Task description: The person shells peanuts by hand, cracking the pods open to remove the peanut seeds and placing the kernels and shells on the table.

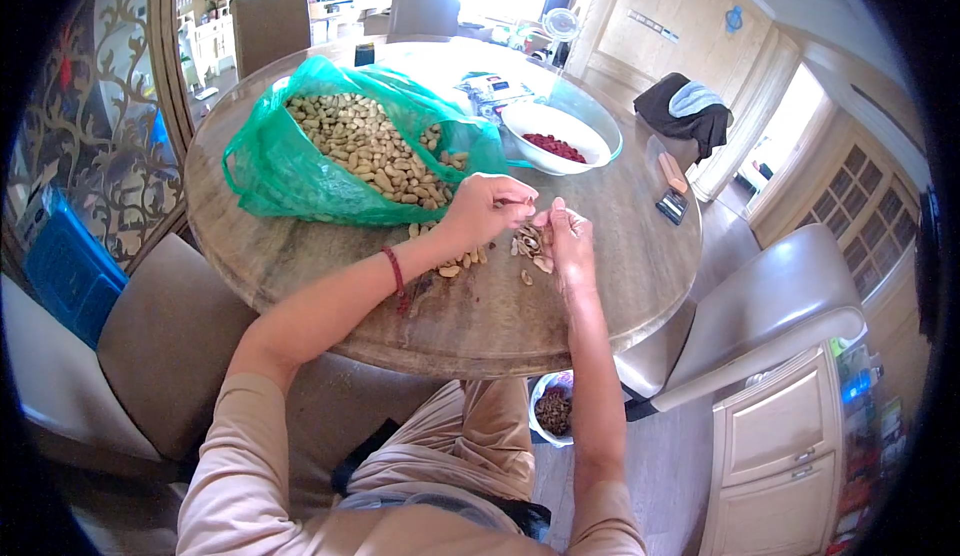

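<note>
My left hand (487, 218), with a red cord bracelet at the wrist, is closed in a pinch on a peanut, mostly hidden by the fingers. Close beside it, my right hand (570, 243) has thumb and fingers pressed together; what is between them is too small to make out. Broken peanut shells (527, 243) lie on the table below the fingertips. Loose unshelled peanuts (452, 268) are under my left wrist. A green plastic bag (285, 171) stands open behind my left hand, full of peanuts (360, 146). Beyond my right hand, a white bowl (522, 121) holds red kernels (555, 147).
The round table (640, 256) has a clear packet (490, 94) and a dark flat case (672, 206) on it. A bin with shells (553, 411) stands on the floor below the edge. Chairs (765, 306) surround the table.
</note>
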### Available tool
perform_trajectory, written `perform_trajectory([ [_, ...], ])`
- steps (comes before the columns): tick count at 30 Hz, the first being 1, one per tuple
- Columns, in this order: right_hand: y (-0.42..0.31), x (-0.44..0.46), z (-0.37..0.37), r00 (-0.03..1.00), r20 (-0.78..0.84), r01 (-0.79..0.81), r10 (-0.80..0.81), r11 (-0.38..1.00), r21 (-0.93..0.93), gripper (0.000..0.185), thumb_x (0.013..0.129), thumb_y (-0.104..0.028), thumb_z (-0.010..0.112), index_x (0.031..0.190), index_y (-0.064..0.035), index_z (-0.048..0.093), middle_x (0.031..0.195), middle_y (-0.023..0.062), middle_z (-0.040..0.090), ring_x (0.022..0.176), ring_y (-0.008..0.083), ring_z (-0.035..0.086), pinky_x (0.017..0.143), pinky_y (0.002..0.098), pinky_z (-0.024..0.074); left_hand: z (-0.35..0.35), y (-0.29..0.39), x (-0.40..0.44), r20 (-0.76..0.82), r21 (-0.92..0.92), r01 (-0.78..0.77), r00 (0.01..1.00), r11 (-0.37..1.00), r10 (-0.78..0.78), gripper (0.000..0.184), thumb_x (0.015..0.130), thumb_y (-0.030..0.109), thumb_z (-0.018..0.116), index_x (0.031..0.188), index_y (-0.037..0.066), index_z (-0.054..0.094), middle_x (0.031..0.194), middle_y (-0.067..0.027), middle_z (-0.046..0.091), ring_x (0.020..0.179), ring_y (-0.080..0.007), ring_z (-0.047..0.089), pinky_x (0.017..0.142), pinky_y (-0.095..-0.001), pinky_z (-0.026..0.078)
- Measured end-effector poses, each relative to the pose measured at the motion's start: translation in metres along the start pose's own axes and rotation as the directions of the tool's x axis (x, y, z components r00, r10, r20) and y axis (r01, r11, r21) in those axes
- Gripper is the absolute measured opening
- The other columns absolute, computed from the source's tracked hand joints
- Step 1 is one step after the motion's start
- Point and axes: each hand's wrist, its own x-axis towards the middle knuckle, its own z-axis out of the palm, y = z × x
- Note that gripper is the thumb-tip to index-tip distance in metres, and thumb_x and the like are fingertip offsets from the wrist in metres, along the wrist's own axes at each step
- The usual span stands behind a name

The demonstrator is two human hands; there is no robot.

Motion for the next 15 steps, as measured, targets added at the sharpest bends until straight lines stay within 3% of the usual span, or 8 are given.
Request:
perform_trajectory([
  [2, -0.010, -0.002, -0.007, 0.777, 0.549, -0.598, 0.308, 0.634, 0.490, 0.047, 0.093, -0.047, 0.036, 0.074, -0.0067, 0.052, 0.053, -0.0056, 0.036, 0.041, 0.0046, 0.029, 0.034, 0.0218, 0.0194, 0.004, 0.005, -0.003, 0.078, 0.512, -0.386, 0.910, 0.767, 0.406, 0.016, 0.079, 0.004, 0.060, 0.094, 0.000, 0.064, 0.079, -0.0091, 0.067, 0.070, -0.0116, 0.063, 0.062, -0.0252, 0.052],
  [4, -0.013, -0.002, -0.004, 0.741, 0.581, -0.650, 0.337, 0.576, 0.495, 0.049, 0.091, -0.053, 0.031, 0.078, -0.0097, 0.048, 0.057, -0.0052, 0.034, 0.041, 0.0021, 0.023, 0.034, 0.0175, 0.0142, 0.005, 0.006, -0.001, 0.202, 0.582, -0.501, 0.852, 0.641, 0.482, 0.016, 0.078, 0.006, 0.060, 0.092, 0.002, 0.064, 0.080, -0.0082, 0.067, 0.067, -0.0113, 0.062, 0.060, -0.0254, 0.050],
  [6, -0.005, 0.002, -0.004, 0.600, 0.735, -0.796, 0.315, 0.325, 0.510, 0.049, 0.090, -0.054, 0.033, 0.076, -0.0087, 0.046, 0.057, -0.0026, 0.037, 0.039, 0.0024, 0.023, 0.033, 0.0178, 0.0159, 0.005, 0.004, 0.000, 0.331, 0.623, -0.603, 0.780, 0.497, 0.531, 0.015, 0.077, 0.007, 0.060, 0.091, 0.004, 0.065, 0.081, -0.0073, 0.067, 0.064, -0.0110, 0.062, 0.058, -0.0257, 0.049],
  [9, -0.001, 0.003, -0.003, 0.580, 0.755, -0.813, 0.308, 0.280, 0.510, 0.049, 0.091, -0.053, 0.033, 0.077, -0.0092, 0.048, 0.058, -0.0038, 0.037, 0.039, 0.0020, 0.023, 0.033, 0.0173, 0.0151, 0.007, 0.006, 0.000, 0.307, 0.580, -0.613, 0.775, 0.537, 0.553, 0.015, 0.075, 0.009, 0.063, 0.088, 0.004, 0.067, 0.084, -0.0056, 0.067, 0.061, -0.0124, 0.060, 0.058, -0.0260, 0.048],
  [10, -0.001, 0.003, -0.003, 0.579, 0.755, -0.813, 0.308, 0.279, 0.511, 0.049, 0.091, -0.053, 0.033, 0.077, -0.0092, 0.048, 0.058, -0.0038, 0.037, 0.039, 0.0020, 0.023, 0.033, 0.0173, 0.0151, 0.007, 0.011, -0.003, 0.202, 0.557, -0.466, 0.879, 0.687, 0.432, 0.015, 0.073, 0.010, 0.064, 0.087, 0.004, 0.067, 0.084, -0.0051, 0.067, 0.061, -0.0129, 0.061, 0.058, -0.0253, 0.048],
  [11, -0.001, 0.002, -0.004, 0.626, 0.714, -0.776, 0.313, 0.340, 0.532, 0.048, 0.091, -0.052, 0.035, 0.078, -0.0086, 0.051, 0.056, -0.0051, 0.035, 0.039, 0.0020, 0.023, 0.032, 0.0178, 0.0152, 0.008, 0.016, -0.005, 0.103, 0.511, -0.296, 0.953, 0.807, 0.285, 0.015, 0.072, 0.010, 0.065, 0.085, 0.004, 0.067, 0.085, -0.0046, 0.068, 0.062, -0.0135, 0.061, 0.058, -0.0246, 0.047],
  [13, -0.007, 0.000, -0.005, 0.668, 0.674, -0.738, 0.316, 0.398, 0.545, 0.048, 0.091, -0.051, 0.036, 0.078, -0.0080, 0.053, 0.055, -0.0064, 0.033, 0.039, 0.0020, 0.023, 0.032, 0.0183, 0.0153, 0.005, 0.012, -0.002, 0.062, 0.523, -0.329, 0.935, 0.787, 0.349, 0.014, 0.071, 0.010, 0.066, 0.083, 0.003, 0.067, 0.084, -0.0054, 0.068, 0.061, -0.0135, 0.061, 0.057, -0.0244, 0.047],
  [15, -0.012, -0.003, -0.006, 0.824, 0.486, -0.540, 0.292, 0.664, 0.517, 0.040, 0.090, -0.041, 0.049, 0.081, -0.0038, 0.059, 0.053, -0.0073, 0.039, 0.042, 0.0002, 0.029, 0.034, 0.0178, 0.0188, 0.001, 0.014, -0.002, 0.039, 0.568, -0.363, 0.908, 0.738, 0.417, 0.020, 0.071, 0.010, 0.066, 0.090, 0.004, 0.065, 0.078, -0.0087, 0.067, 0.057, -0.0148, 0.060, 0.055, -0.0248, 0.046],
])
